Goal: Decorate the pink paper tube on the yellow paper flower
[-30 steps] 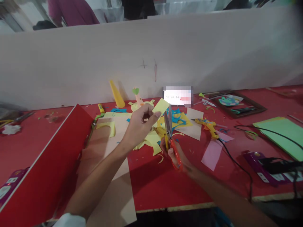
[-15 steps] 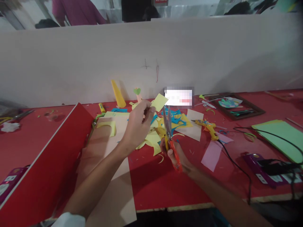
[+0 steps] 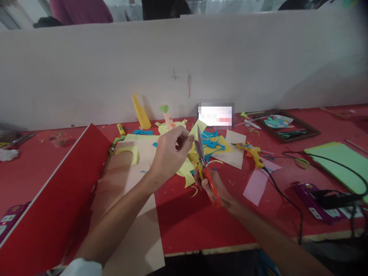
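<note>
Between the fingertips of my left hand (image 3: 172, 147) is a small piece of pale yellow paper (image 3: 199, 128), held up above the table. My right hand (image 3: 214, 184) grips a pair of scissors (image 3: 201, 149) with red and yellow handles, blades pointing up. The blades look nearly closed and overlap the paper's right part; whether they cut into it I cannot tell. Below both hands lie blue paper scraps (image 3: 212, 142) and a yellow scrap (image 3: 186, 172). A large beige sheet (image 3: 143, 230) lies under my left forearm.
A yellow hot glue gun (image 3: 253, 153) with a black cord lies to the right, near pink paper (image 3: 255, 188) and green sheets (image 3: 342, 163). At the back stand a yellow paper cone (image 3: 140, 112) and a blurred screen (image 3: 215, 116). A red board (image 3: 57, 191) rises on the left.
The scissor blades have gone from spread to nearly closed, now overlapping the yellow paper. The paper has tilted in my left hand, and the view has shifted slightly.
</note>
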A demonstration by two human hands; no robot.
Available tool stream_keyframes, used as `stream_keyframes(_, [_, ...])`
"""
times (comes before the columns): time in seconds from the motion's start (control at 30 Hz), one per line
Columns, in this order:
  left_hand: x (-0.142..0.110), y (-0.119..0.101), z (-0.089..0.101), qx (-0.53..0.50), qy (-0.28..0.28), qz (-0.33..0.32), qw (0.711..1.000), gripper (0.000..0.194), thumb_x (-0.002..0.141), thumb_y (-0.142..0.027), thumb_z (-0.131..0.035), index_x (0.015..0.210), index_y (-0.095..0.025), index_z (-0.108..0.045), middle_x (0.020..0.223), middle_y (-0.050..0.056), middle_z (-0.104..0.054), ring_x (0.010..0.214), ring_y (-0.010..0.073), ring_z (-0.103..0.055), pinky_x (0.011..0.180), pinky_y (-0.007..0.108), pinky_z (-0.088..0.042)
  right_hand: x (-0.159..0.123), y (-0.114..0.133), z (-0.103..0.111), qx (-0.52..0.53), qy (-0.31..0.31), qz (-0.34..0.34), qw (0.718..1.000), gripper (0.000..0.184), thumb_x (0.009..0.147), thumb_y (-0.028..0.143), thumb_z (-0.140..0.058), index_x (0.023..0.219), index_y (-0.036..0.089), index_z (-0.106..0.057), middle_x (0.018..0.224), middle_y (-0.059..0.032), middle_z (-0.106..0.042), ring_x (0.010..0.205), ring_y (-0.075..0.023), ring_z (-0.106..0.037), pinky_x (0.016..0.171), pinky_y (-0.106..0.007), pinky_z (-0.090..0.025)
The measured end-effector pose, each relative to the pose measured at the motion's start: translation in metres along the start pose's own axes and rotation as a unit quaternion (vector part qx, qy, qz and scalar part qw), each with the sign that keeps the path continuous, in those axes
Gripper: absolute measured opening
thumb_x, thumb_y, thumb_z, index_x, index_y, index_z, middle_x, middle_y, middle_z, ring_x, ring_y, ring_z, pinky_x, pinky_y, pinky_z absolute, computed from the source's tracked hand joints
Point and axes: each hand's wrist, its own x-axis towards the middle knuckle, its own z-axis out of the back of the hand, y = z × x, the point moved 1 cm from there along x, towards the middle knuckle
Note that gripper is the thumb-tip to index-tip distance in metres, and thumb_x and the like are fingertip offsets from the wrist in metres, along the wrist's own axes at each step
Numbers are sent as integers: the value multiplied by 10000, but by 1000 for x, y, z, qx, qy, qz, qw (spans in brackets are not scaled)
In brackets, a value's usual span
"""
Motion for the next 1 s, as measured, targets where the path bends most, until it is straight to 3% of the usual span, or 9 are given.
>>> stream_keyframes(0.4, [-3,2,-3,-43,12,32,998,297,985,-281,-590,730,-197,-464,656,-35,-471,580,90,-388,541,242,-335,1,1,2,-23,4,27,999,570,940,772,-445,853,217,-535,723,-16,-560,578,-137,-471,518,-284,-358])
stream_keyframes(1.0, [-2,0,-3,-78,-17,32,996,245,976,-312,-586,778,-199,-496,687,-31,-455,600,88,-408,526,213,-355,-1,7,0,-32,-6,-23,999,660,872,879,-421,752,231,-448,610,28,-446,530,-106,-355,478,-271,-284])
